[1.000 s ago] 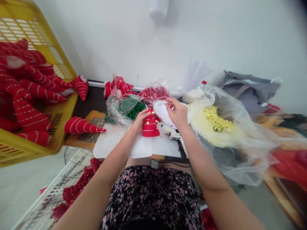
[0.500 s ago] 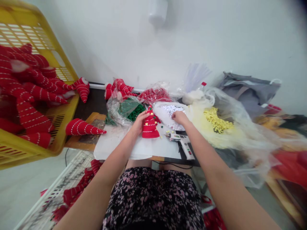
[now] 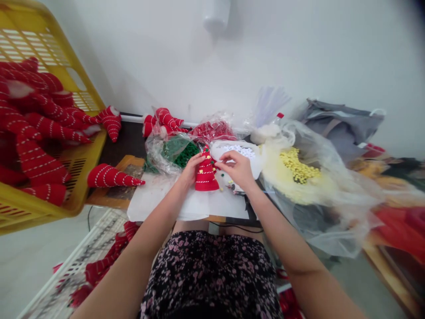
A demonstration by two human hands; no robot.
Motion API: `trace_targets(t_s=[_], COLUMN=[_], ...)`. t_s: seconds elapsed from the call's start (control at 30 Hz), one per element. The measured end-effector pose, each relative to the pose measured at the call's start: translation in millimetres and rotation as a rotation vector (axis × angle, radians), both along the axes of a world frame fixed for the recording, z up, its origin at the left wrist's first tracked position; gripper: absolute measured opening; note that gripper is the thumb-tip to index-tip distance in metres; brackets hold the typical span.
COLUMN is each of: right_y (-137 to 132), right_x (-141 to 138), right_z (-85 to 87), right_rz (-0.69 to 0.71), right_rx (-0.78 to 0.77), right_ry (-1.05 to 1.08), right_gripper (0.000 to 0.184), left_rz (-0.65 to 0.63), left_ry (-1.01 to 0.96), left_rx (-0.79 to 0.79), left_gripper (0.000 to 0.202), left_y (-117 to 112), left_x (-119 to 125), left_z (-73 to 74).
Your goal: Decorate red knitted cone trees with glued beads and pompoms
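Observation:
My left hand (image 3: 192, 169) is closed round the upper left side of a red cloth cone (image 3: 206, 180) with white stitched lines and small yellow and green pom-poms on it. The cone stands upright over white paper (image 3: 159, 201). At its right side, my right hand (image 3: 238, 168) holds its thumb and forefinger together in a pinch; whatever is between them is too small to make out. Under my right wrist, a glue gun (image 3: 236, 189) is mostly hidden. Behind that hand lies a bag of white pom-poms (image 3: 244, 151).
Green pom-poms (image 3: 182, 151) and red ones (image 3: 212, 130) fill bags at the back; yellow pom-poms (image 3: 295, 165) lie in a bag to the right. A yellow crate (image 3: 79, 177) of red cones stands left, near a loose red cone (image 3: 114, 176). A grey bag (image 3: 341, 124) sits back right.
My right hand has moved left and towards me, from the white pom-poms to the right side of the cone, covering much of the glue gun. My left hand still holds the cone.

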State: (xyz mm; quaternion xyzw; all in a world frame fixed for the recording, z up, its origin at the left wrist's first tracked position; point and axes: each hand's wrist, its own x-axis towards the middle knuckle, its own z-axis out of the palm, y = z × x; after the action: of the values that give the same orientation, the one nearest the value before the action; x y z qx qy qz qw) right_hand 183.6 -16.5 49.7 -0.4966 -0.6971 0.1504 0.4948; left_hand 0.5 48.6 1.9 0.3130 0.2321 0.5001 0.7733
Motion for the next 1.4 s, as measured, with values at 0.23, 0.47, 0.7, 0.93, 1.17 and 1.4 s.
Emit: trace_targets(t_s=[0.23, 0.47, 0.7, 0.93, 1.17, 1.4], right_y=[-12, -17, -9, -45, -93, -159], right_x=[-33, -14, -26, -24, 2, 98], right_z=[-13.3, -6.5, -24.0, -17.0, -18.5, -61.6], right_rz=[0.118, -0.043, 0.089, -0.135, -0.256, -0.595], right_rx=[0.216, 0.360, 0.172, 0.251, 0.217, 0.050], right_ry=[-0.268, -0.210, -0.373, 0.015, 0.106, 0.136], right_gripper=[0.021, 0.013, 0.014, 0.013, 0.018, 0.036], left_rz=[0.010, 0.010, 0.035, 0.029, 0.040, 0.138], left_ry=[-0.027, -0.019, -0.003, 0.036, 0.099, 0.458], left_rx=[0.040, 0.005, 0.025, 0.004, 0.037, -0.074], left_gripper=[0.032, 0.041, 0.035, 0.042, 0.044, 0.058], left_y=[2, -1, 1, -5, -42, -172], left_x=[-1, -1, 2, -1, -28, -183], left_z=[-1.7, 1.0, -0.6, 3.7, 26.7, -15.5])
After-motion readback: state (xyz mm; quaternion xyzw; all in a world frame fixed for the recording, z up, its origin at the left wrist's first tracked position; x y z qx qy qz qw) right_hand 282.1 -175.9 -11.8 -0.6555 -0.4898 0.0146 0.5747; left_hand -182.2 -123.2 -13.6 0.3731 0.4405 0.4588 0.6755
